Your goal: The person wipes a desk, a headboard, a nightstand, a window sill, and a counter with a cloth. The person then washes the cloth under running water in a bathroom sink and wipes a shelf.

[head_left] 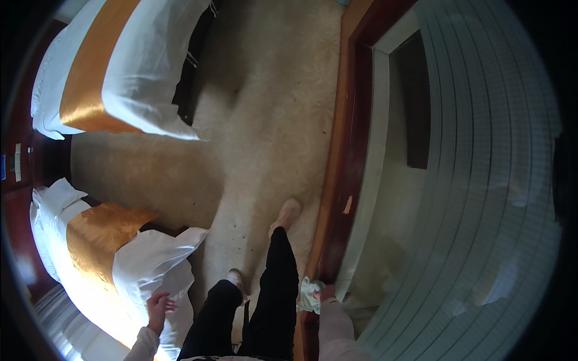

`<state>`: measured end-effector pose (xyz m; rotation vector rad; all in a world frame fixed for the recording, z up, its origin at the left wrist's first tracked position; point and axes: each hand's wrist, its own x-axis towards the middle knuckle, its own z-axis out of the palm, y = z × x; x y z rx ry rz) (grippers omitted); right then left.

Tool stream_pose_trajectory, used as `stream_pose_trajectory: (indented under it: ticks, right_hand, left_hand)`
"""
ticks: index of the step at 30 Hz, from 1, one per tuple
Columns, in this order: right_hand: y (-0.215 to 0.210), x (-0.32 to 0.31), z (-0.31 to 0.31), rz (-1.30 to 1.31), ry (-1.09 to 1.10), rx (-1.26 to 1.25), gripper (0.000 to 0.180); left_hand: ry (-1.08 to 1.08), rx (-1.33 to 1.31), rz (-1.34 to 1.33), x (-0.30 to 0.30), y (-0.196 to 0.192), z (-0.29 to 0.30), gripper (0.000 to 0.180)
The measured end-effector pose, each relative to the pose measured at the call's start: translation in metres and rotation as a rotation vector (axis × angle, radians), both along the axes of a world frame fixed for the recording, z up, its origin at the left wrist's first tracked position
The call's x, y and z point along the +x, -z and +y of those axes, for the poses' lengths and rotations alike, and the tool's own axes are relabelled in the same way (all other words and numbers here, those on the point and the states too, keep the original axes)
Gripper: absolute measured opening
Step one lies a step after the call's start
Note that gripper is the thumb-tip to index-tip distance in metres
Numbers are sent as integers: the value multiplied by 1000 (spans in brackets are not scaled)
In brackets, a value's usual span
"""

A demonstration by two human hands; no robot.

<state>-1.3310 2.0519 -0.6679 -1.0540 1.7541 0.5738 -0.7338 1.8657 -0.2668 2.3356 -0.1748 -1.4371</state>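
Note:
My right hand [326, 293] is closed on a pale, crumpled cloth [309, 296]. That cloth rests against the dark reddish wooden ledge [341, 234] on my right. Off to the left, my left hand [160, 308] hangs over the white sheet of the near bed [153, 262], with its fingers loosely bent, apart and holding nothing. I cannot tell whether it touches the sheet. Across the near bed lies a rumpled golden runner [103, 237].
A second bed [144, 78] with a golden band stands farther off at the left. Beige carpet [259, 138] runs between the beds and the ledge, with my feet on it. Beyond the ledge is a striped, translucent surface [481, 180]. A dark panel [415, 102] shows behind it.

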Motion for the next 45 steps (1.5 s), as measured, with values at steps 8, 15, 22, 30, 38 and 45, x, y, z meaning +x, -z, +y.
stream_pose_trajectory:
  ticks: [8,15,22,30,38,45]
  right_hand:
    - [-46,7,-390,-104,118,-306,66]
    - [-66,21,-745,49,-126,-398,64]
    - [0,-10,-985,575,-559,-285,26]
    - [-76,124,-1050,-218,380,-602,41]
    - [-268,304,-1219,-689,563,-204,57]
    - [-391,346,-1301,-935,925,-217,56]
  left_hand:
    - [-442,-117,800,-138,-9,-245,23]
    - [-551,-257,1299,-151,20,-432,29]
    - [-808,-237,1429,-88,57,-616,34]
    - [-841,-262,1174,-55,35,-720,34]
    - [-827,-277,956,-59,52,-757,34]
    - [-681,-242,706,-3,21,-849,38]
